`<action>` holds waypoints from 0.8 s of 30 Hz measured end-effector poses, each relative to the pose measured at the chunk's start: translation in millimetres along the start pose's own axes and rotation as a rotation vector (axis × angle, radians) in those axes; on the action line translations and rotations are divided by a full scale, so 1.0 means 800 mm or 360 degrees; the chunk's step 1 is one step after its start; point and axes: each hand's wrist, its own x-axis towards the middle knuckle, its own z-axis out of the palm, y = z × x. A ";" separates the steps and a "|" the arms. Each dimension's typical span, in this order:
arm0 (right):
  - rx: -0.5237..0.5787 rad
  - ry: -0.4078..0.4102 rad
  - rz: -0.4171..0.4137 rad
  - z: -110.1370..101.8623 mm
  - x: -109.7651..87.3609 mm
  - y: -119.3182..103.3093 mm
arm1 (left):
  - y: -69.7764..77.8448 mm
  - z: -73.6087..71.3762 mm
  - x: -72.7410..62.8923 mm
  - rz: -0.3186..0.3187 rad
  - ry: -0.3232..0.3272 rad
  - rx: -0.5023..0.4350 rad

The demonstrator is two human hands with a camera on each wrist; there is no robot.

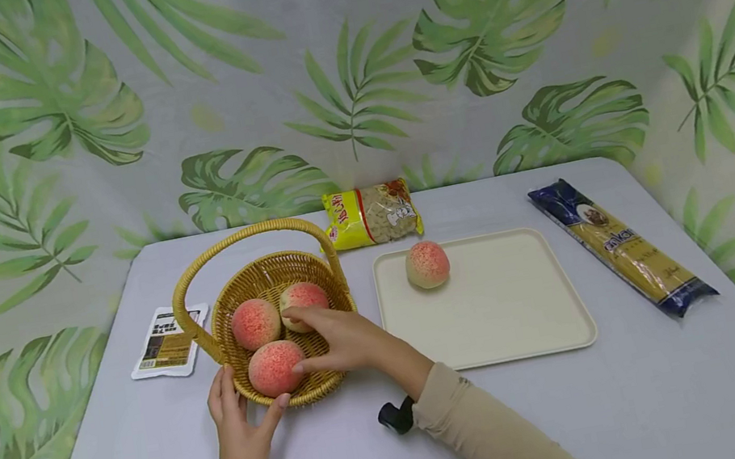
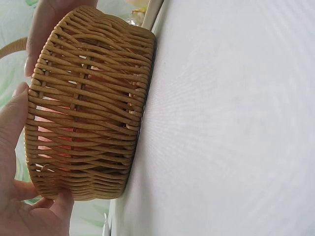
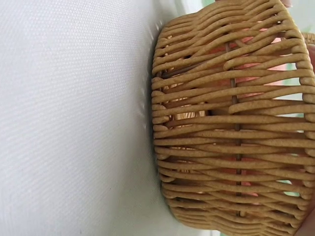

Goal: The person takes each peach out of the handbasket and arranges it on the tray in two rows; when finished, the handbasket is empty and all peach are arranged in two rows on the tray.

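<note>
A wicker basket (image 1: 274, 266) with a tall arched handle stands on the table. It holds three peaches: a left one (image 1: 255, 324), a front one (image 1: 277, 368) and a back right one (image 1: 307, 299). My left hand (image 1: 238, 425) holds the basket's front left side, thumb on the rim and fingers round the wall, as the left wrist view also shows. My right hand (image 1: 338, 339) reaches in over the right rim with thumb and fingers spread. Its fingertips overlap the back right peach, and its thumb tip lies at the front peach's edge.
Right of the basket lies a cream tray (image 1: 500, 313) with another peach (image 1: 428, 265) near its back left corner. Behind stands a yellow food packet (image 1: 372, 215). A white pouch (image 1: 167, 347) lies left of the basket, a long pasta packet (image 1: 621, 246) at far right.
</note>
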 end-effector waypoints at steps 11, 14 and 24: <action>-0.0124 -0.0146 0.0051 0.005 0.008 -0.007 | 0.001 0.000 -0.002 -0.0012 0.0000 -0.0006; -0.0156 -0.0178 0.0056 0.006 0.011 -0.008 | 0.001 0.000 -0.002 -0.0025 0.0000 -0.0005; -0.0143 -0.0261 0.0072 0.006 0.019 -0.014 | -0.001 0.000 -0.001 -0.0022 -0.0001 -0.0014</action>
